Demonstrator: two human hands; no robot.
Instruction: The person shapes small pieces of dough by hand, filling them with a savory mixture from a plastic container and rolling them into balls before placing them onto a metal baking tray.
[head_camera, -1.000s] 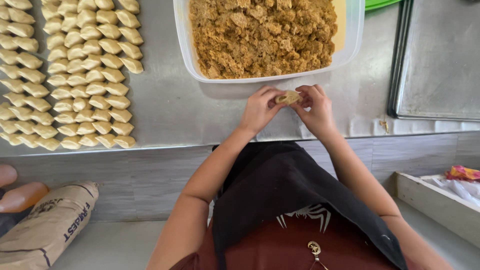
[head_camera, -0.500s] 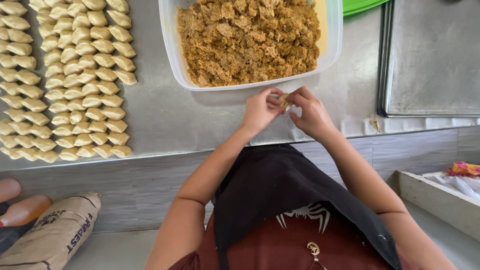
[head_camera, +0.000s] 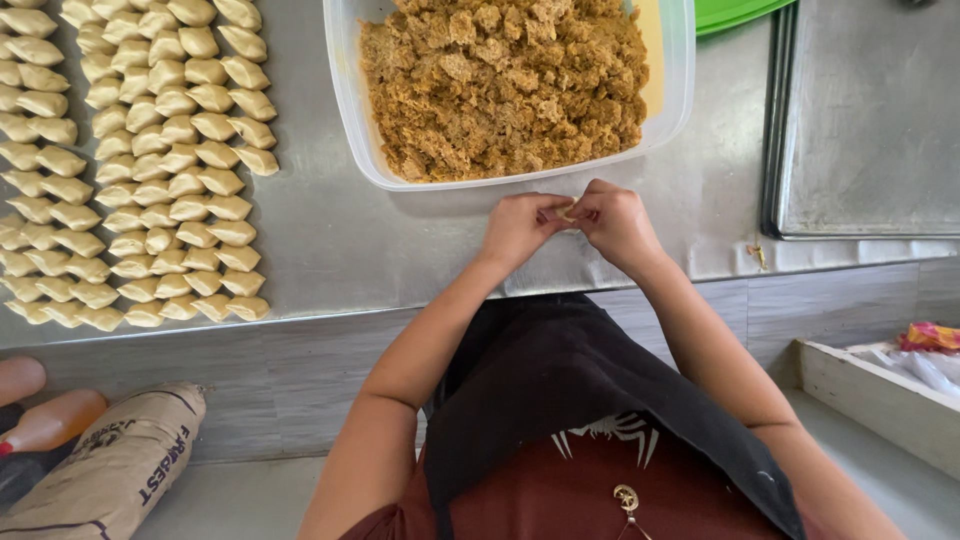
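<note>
Hands, left (head_camera: 520, 228) and right (head_camera: 615, 222), each grip pinching pastry (head_camera: 567, 212) beside tub rim (head_camera: 480, 185).

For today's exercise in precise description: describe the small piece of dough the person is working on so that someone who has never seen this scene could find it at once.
Start at the big white tub of brown shredded filling on the steel table. Just in front of its near rim, the left hand and right hand meet. The pale dough piece is pinched between their fingertips, unlike the finished pastries lying in rows to the left.
</note>
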